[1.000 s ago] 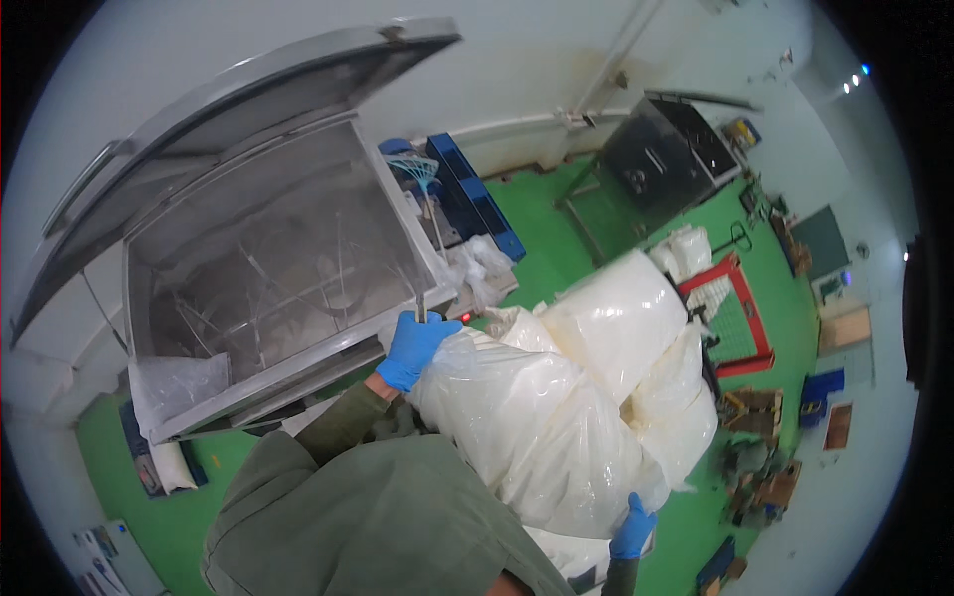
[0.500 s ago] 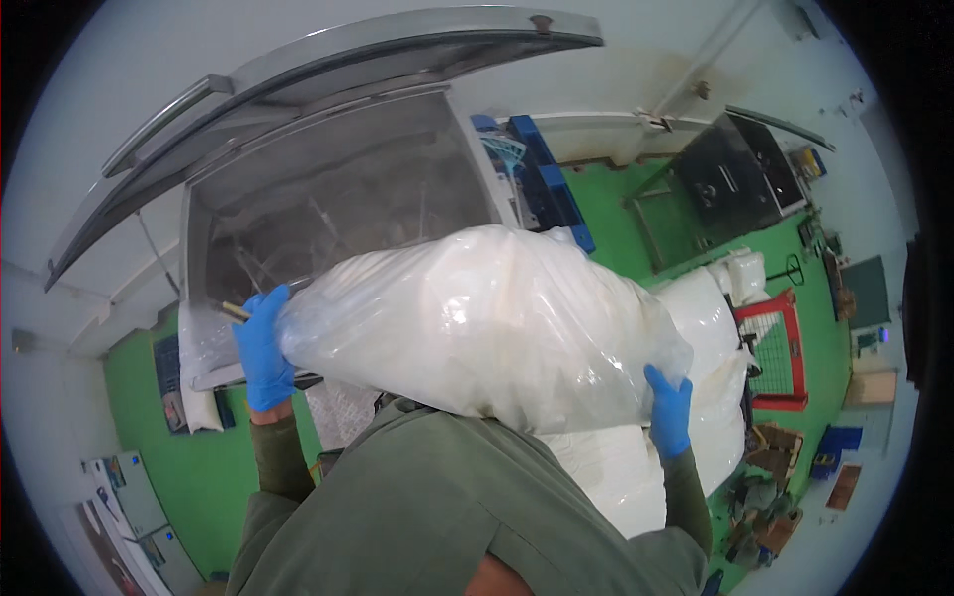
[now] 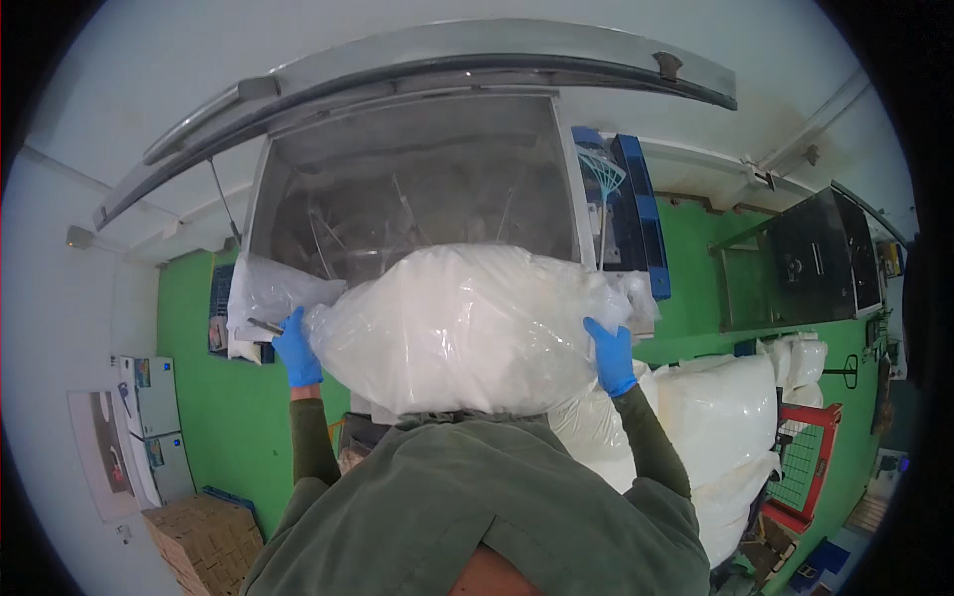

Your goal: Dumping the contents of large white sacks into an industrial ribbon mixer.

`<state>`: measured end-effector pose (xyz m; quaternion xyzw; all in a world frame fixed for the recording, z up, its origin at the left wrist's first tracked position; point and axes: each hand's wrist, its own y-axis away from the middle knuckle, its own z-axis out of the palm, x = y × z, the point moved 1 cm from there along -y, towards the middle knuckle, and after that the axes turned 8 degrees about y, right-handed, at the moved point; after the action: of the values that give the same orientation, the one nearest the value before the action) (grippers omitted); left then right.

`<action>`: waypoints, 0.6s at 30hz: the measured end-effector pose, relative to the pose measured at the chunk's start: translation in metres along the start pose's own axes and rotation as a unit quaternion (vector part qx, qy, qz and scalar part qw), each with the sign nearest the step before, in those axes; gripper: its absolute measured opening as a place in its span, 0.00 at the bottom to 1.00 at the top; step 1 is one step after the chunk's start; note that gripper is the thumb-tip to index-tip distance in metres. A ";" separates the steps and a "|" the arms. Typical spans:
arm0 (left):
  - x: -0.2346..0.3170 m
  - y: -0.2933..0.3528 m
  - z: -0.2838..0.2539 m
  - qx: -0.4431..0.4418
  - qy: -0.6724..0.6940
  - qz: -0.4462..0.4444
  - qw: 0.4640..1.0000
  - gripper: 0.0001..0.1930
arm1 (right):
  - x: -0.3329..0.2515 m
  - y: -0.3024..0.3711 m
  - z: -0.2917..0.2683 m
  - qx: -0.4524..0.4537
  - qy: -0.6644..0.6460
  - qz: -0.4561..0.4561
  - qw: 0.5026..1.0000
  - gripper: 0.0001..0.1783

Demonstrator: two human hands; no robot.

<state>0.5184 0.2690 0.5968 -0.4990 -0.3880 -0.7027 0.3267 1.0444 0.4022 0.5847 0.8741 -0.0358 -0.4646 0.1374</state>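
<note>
A large, full, clear plastic sack with white contents [image 3: 457,328] lies across in front of me, against my body and over the near edge of a steel tank [image 3: 581,174]. My left hand [image 3: 298,350], in a blue glove, is closed on the sack's left end. A slim, short tool [image 3: 263,326] sticks out beside its fingers; its kind I cannot make out. My right hand [image 3: 610,358], also blue-gloved, grips the sack's right end, thumb apart from the fingers. Inside the tank several thin metal rods show, and the sack hides its near part.
The tank's heavy lid [image 3: 477,70] stands raised above it. Loose clear plastic [image 3: 283,293] hangs at the tank's left corner. White full sacks [image 3: 715,397] are piled at my right. Beyond the tank are blue pallets [image 3: 641,209] and a dark metal cabinet [image 3: 810,258].
The sack has swung from over the piled sacks at the right to squarely before the tank, both hands still holding it. My view has turned to the right-hand side less tilted.
</note>
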 end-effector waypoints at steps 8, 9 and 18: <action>-0.001 -0.056 0.030 -0.147 -0.253 0.182 0.939 0.20 | -0.015 -0.059 0.020 0.084 0.187 -0.240 0.949 0.16; -0.001 -0.065 0.033 -0.135 -0.204 0.109 0.964 0.21 | -0.031 -0.065 0.017 0.044 0.141 -0.185 0.972 0.15; -0.002 -0.062 0.072 -0.065 -0.175 0.020 0.982 0.25 | 0.025 -0.080 0.040 0.170 0.086 -0.114 0.975 0.22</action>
<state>0.4990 0.3616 0.5959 -0.6421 -0.3831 -0.6212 0.2346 1.0206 0.4658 0.5213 0.9198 -0.0026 -0.3869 -0.0648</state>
